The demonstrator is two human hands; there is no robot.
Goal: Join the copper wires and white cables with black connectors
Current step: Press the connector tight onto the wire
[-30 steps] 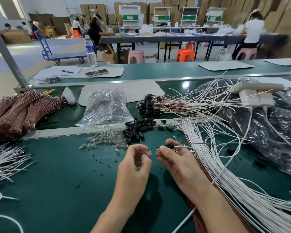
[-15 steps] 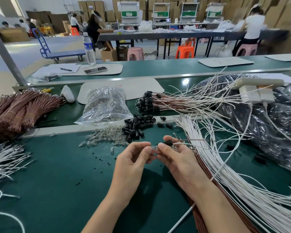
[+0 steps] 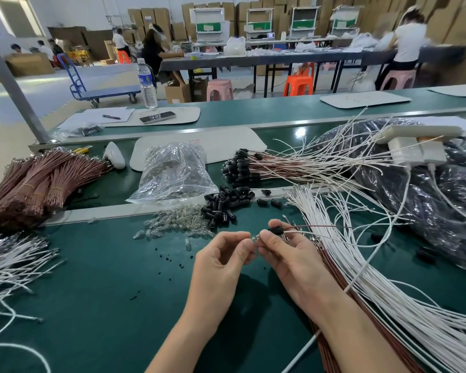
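With the right hand (image 3: 293,262) gripping the black connector (image 3: 276,231) and the left hand (image 3: 221,265) pinching a small clear bulb (image 3: 254,239) against it, a skewed push could jam or drop the bulb.

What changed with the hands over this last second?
The left hand moved right until it met the right hand, bringing a small glass bulb up to the black connector. The right hand kept pinching that connector with its wires. The heap of connectors and the white cables stayed put.
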